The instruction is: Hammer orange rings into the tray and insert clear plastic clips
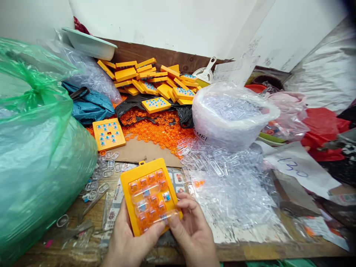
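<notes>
My left hand [129, 241] grips a flat yellow plastic puzzle board [147, 167] at its lower left, thumb across the bottom edge. Orange translucent round caps [151, 178] and long clear oblong pieces [146, 193] sit in the board. One spot shows a bare blue-and-white print [166, 197]. At the lower right of the board, my right hand [193, 231] has its thumb on a clear oblong piece [167, 216] lying across it. The right fingers curl beside the board's right edge. Part of the lower board is hidden by both thumbs.
Loose clear pieces [233, 185] heap on the right, below a white bag-lined tub [230, 129]. Orange caps [150, 133] spread behind, with stacked yellow boards [125, 75] beyond. Another board [121, 139] lies back left. A bulging green bag [47, 163] fills the left side.
</notes>
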Action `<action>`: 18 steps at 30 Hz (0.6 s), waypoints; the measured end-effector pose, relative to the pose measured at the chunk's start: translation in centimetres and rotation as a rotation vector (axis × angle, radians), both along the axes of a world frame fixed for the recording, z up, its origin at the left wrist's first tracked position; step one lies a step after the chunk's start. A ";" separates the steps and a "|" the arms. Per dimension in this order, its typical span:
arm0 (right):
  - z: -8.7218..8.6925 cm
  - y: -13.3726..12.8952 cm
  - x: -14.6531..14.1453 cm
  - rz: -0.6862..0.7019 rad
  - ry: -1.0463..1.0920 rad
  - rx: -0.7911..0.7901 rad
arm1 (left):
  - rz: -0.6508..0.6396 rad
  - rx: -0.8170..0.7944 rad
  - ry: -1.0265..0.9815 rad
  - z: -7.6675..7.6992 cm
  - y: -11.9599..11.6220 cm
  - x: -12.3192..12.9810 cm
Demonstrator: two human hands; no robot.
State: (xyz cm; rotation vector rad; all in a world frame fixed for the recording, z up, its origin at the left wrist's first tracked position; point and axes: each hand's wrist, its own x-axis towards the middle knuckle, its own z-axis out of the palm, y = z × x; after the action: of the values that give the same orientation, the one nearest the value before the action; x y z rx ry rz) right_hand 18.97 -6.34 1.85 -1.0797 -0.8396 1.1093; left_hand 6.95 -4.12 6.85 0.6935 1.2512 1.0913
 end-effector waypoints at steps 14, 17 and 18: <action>1.0 1.0 0.0 0.145 0.034 -0.167 | -0.001 0.051 -0.104 -1.1 0.3 -0.4; 3.1 3.0 2.0 0.194 -0.196 -0.170 | -0.021 -0.006 -0.230 -1.4 0.9 -0.7; 4.1 3.9 3.0 0.158 -0.293 -0.144 | -0.032 -0.021 -0.240 -1.6 1.0 -0.9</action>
State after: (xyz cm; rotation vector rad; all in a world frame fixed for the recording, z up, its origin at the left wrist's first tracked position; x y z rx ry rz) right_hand 21.99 -2.42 5.90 -1.3363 -1.1046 1.1733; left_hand 6.05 -3.16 5.29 0.5463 1.0413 1.0990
